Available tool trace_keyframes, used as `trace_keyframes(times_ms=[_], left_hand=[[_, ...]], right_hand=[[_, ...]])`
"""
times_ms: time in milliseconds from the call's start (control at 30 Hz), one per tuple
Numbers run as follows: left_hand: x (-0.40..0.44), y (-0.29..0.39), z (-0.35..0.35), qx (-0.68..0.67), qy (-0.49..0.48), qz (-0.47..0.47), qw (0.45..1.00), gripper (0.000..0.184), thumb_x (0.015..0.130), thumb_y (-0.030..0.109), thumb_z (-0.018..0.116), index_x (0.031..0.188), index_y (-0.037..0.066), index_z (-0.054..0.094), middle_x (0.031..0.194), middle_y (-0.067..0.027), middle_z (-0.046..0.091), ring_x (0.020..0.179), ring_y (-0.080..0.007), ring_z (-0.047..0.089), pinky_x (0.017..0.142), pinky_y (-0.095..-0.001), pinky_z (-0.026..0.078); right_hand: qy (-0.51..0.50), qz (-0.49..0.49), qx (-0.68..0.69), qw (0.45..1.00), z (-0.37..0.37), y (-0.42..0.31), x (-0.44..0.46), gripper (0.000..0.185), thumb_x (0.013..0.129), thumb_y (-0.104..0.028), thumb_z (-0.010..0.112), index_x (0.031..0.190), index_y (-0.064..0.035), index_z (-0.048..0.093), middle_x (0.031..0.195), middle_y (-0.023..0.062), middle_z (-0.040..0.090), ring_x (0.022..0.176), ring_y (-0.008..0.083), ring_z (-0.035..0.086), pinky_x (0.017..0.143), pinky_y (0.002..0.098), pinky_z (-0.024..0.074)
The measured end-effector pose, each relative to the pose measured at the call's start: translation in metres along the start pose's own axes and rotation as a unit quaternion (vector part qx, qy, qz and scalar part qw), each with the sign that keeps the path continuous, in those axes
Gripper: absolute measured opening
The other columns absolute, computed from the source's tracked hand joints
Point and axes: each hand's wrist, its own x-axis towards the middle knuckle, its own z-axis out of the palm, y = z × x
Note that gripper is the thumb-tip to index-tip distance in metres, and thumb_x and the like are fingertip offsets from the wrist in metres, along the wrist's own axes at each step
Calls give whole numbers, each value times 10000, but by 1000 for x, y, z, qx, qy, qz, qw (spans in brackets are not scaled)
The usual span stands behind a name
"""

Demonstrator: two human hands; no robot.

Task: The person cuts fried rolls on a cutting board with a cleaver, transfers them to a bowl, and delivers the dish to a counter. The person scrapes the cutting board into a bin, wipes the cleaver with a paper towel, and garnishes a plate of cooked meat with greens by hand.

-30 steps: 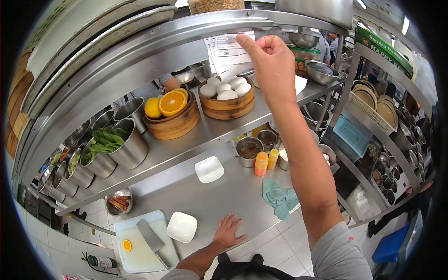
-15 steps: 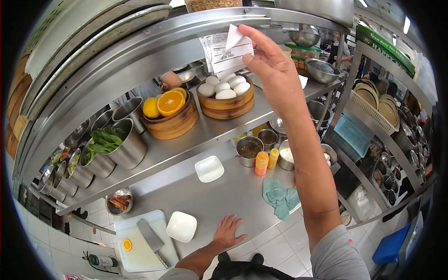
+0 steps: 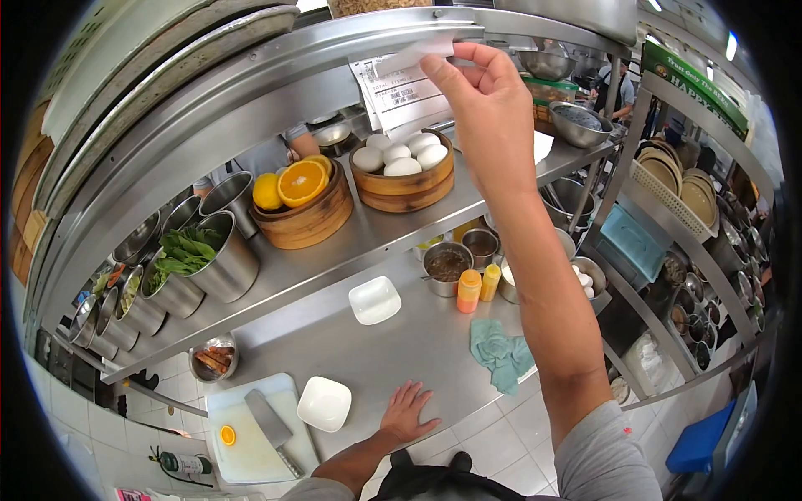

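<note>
My right hand [image 3: 493,108] is raised to the overhead steel rail, thumb and fingers pinching the top slip of a bunch of printed order tickets [image 3: 407,93]. That slip is folded upward, and printed lines show on the one beneath. Below the tickets, a round wooden steamer basket [image 3: 405,194] holds several white eggs. My left hand [image 3: 407,412] lies flat on the steel counter [image 3: 359,367] with fingers spread, holding nothing. Left of it sits a white square bowl [image 3: 324,405], and beyond that a cleaver [image 3: 269,419] rests on a white cutting board [image 3: 242,451] beside an orange slice [image 3: 227,435].
A second white bowl [image 3: 374,301] stands farther back, near two squeeze bottles [image 3: 469,292] and a green cloth [image 3: 499,355]. On the shelf are a wooden basket of oranges [image 3: 302,221] and steel containers of greens [image 3: 230,271]. Other people are partly visible behind the shelf.
My right hand has moved slightly up, lifting the top ticket's lower edge higher so more print beneath shows. My left hand stays on the counter. A person's arm behind the shelf has shifted.
</note>
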Motion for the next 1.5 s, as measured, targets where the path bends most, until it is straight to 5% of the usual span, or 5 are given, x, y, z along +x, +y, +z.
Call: trace_keyframes(times_ms=[933,1267,1367,1433,1500], left_hand=[[0,3,-5,-8,10,8,1000,798,884,588,758,1516,156,534,1628,-171,403,1557,-394,302,1262,-575,261],[12,-2,9,9,-16,5,1000,847,859,571,792,1532,148,500,1621,-202,386,1542,-439,305,1247,-622,259],[11,0,5,-11,-32,-9,999,862,847,563,800,1538,151,491,1630,-198,376,1562,-440,273,1265,-631,226],[22,6,-1,-12,-48,-15,999,867,838,553,808,1537,152,491,1631,-198,375,1573,-439,256,1274,-633,210],[22,8,0,-9,-57,-22,998,871,830,546,816,1537,154,492,1641,-197,365,1580,-437,246,1276,-633,207]], right_hand=[[-82,74,-170,979,-90,-11,-99,397,905,-245,818,1192,0,694,1084,118,763,962,204,723,865,350,573],[-575,715,-221,331,-363,120,-646,438,1043,-424,636,1259,-62,756,1179,117,767,977,273,754,799,416,611],[-156,859,-14,487,-400,184,-766,443,1024,-266,585,1443,-126,623,1347,87,682,1080,328,728,762,514,620],[-496,285,-288,768,-445,297,-868,451,987,-225,632,1411,-74,626,1336,100,701,1150,292,709,916,438,602],[-466,563,-370,574,-402,333,-793,432,973,-155,649,1381,-15,626,1286,114,732,1182,270,694,974,423,578]])
